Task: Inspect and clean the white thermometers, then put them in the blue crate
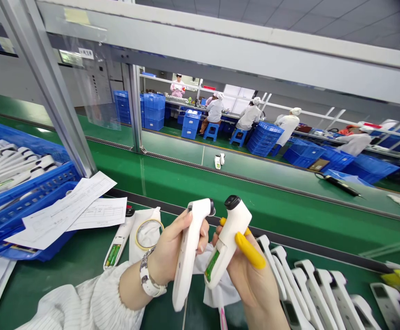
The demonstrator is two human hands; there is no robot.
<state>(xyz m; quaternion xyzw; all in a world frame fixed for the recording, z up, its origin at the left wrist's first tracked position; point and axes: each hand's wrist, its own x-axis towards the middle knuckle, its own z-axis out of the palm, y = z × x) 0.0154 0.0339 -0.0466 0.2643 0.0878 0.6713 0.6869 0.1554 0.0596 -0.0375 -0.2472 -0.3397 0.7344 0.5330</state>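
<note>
- Left hand: grasping a white device, its black-tipped head above the grip.
- Right hand: gripping an open-backed device, green batteries exposed.
- Device row: just beside the right hand.

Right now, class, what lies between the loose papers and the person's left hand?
The head view shows an open white handheld device and a yellow ring on white material between the papers and left hand.

White ribbed sleeve; silvery wristband, perhaps watch; yellow finger covers.
</note>
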